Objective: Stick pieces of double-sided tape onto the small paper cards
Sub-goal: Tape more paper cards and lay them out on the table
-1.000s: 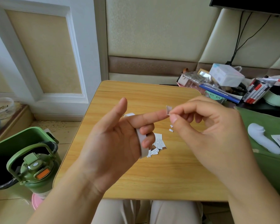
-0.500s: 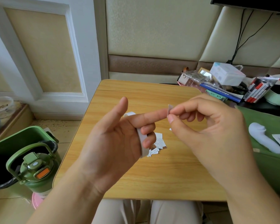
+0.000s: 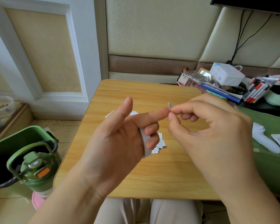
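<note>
Over the middle of the table (image 3: 120,180) I hold both hands up, close together. My left hand (image 3: 120,139) has its thumb raised and its forefinger stretched to the right, while the lower fingers curl round a tape roll (image 3: 145,143), which sits between them and the palm. My right hand (image 3: 208,131) pinches a tiny tape piece (image 3: 170,105) between thumb and forefinger, right at the tip of my left forefinger; the other right fingers are curled in loosely. The piece stands up above the fingertips, and I cannot tell whether it is stuck to the left fingertip or only touches it.

Below my hands, at the centre of the frame, a small heap of cards (image 3: 159,145) lies on the table, partly hidden by my left fingers. One more scrap (image 3: 109,114) of paper lies on the table behind my left thumb.

At the lower left of the frame a green bottle (image 3: 37,172) with a handle stands on the floor, just in front of a green bin (image 3: 21,136). At the upper right, beyond the table's corner, a white box (image 3: 226,75) lies among clutter, with a pack of pens (image 3: 257,91) beside it. At the right edge a white object (image 3: 263,139) lies on a green cloth (image 3: 275,167).
</note>
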`<move>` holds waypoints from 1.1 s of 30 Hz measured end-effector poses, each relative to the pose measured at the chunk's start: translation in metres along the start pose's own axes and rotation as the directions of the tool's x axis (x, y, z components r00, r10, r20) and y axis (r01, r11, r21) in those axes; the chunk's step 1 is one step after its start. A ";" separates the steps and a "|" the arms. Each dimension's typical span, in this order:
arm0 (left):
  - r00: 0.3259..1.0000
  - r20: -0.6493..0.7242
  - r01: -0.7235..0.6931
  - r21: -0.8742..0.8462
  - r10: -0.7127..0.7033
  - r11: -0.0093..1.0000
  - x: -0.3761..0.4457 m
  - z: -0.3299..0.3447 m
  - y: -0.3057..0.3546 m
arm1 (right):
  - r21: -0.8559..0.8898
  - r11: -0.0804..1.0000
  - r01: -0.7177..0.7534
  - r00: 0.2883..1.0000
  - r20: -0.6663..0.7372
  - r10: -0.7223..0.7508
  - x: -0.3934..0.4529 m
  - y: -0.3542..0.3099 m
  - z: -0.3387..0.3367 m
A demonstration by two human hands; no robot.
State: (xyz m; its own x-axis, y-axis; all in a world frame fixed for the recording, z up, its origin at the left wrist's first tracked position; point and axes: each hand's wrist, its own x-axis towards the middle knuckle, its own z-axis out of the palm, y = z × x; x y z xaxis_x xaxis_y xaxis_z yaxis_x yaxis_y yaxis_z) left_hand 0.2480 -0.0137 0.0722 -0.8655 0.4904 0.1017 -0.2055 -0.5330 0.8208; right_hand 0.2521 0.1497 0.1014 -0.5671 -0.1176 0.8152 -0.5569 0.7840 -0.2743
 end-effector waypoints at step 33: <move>0.999 -0.050 -0.010 0.103 0.016 0.995 -0.002 0.003 0.003 | -0.028 1.000 0.008 0.999 0.042 -0.007 0.001 -0.002 -0.003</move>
State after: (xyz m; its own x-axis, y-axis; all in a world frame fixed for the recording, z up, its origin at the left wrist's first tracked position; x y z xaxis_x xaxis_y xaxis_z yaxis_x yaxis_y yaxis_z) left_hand 0.2505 -0.0143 0.0763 -0.8902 0.4473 0.0865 -0.1484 -0.4643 0.8731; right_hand 0.2544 0.1499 0.1044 -0.5883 -0.1484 0.7949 -0.5440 0.8000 -0.2533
